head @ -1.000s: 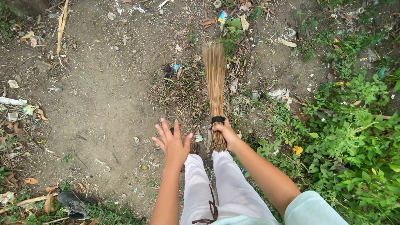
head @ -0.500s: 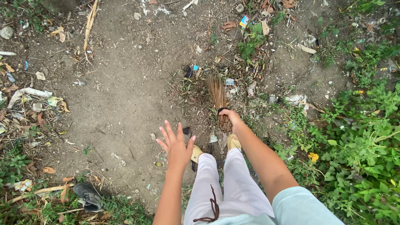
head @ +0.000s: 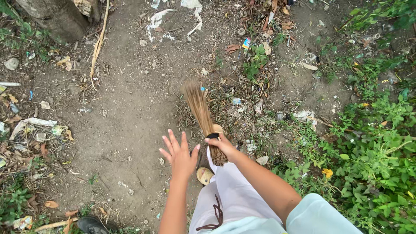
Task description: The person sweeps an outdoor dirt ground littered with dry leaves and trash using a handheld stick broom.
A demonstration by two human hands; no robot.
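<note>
A bare patch of brown packed dirt (head: 125, 130) fills the middle and left of the scene, with a bank of green leafy weeds (head: 377, 143) down the right side and a grey tree trunk base (head: 56, 17) at the far left corner. Dry leaves and torn white paper scraps (head: 193, 8) lie scattered along the far edge, and more litter sits at the left margin. A dark shoe (head: 91, 224) lies at the near left edge.

The bundled stick broom of tan dry fibres (head: 201, 115) runs from centre toward the far left, its splayed tips blurred just above the dirt and its black-banded butt end near the person's white trousers (head: 234, 190). The right hand (head: 223, 145) is wrapped tight round the broom at the band. The left hand (head: 180, 156) hangs empty just beside it, fingers spread, palm down.

The risk seems to be flicking grit and scraps toward the yellow sandal (head: 204, 175), or snagging the tips on the weed roots and loosening the one-handed hold.
</note>
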